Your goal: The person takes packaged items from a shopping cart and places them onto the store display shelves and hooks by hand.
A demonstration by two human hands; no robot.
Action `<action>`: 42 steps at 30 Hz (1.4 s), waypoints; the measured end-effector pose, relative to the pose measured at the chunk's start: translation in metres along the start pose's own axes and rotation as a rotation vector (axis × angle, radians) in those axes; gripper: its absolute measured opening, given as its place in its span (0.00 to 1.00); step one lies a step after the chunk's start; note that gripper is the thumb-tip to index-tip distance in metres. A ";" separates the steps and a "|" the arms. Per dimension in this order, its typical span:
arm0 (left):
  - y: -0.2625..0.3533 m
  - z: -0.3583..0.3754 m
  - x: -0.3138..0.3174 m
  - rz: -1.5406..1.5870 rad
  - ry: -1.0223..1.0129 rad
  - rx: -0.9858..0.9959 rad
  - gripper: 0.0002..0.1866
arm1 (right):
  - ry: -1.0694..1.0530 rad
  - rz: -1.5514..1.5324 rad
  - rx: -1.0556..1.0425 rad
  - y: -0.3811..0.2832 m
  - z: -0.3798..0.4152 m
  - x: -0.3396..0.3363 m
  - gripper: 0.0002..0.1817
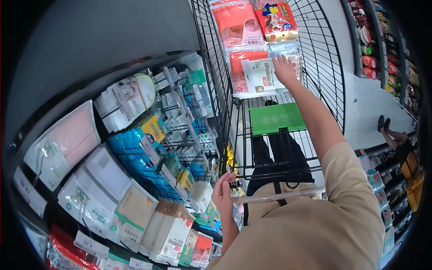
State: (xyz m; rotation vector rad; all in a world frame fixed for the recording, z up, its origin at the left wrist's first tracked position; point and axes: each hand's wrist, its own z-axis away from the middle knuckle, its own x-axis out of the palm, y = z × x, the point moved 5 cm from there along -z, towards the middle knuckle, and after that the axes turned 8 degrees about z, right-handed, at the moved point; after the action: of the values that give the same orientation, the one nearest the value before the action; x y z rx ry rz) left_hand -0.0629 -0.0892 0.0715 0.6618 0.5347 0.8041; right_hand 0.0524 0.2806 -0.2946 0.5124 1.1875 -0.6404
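Both hands work at the black wire-grid display rack (216,76). On the rack's front face, the right hand (284,68) lies with fingers spread flat on a clear plastic pack with a white printed label (261,74), touching but not gripping it. Below the rack's foot, the left hand (223,192) is closed around one end of a thin, flat transparent packet (279,195). Above the pack hangs a red pouch (275,20); beneath it sits a green card (276,118). The pack looks light, soft and slippery, probably best pinched at its top edge.
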 end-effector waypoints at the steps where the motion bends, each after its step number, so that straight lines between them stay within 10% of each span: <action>1: 0.000 -0.002 0.001 0.025 0.008 -0.001 0.15 | 0.036 0.021 0.012 -0.004 -0.010 0.000 0.28; 9: -0.003 -0.014 0.008 0.056 -0.030 0.000 0.14 | -0.083 -0.055 0.002 -0.021 -0.032 -0.013 0.10; 22: 0.033 0.011 -0.005 0.107 -0.094 0.123 0.15 | -0.028 -0.308 -0.173 -0.026 0.097 -0.096 0.13; 32: 0.071 0.067 -0.077 0.187 -0.091 0.446 0.15 | 0.472 -0.896 -0.030 -0.075 0.252 -0.335 0.07; 42: 0.107 0.133 -0.164 0.403 0.006 0.853 0.25 | 0.201 -1.634 -0.252 -0.185 0.331 -0.454 0.09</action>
State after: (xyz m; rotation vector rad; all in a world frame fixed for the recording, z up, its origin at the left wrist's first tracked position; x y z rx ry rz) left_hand -0.1221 -0.2074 0.2680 1.5891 0.7667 0.9435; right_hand 0.0403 0.0096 0.2310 -0.7944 1.7133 -1.7795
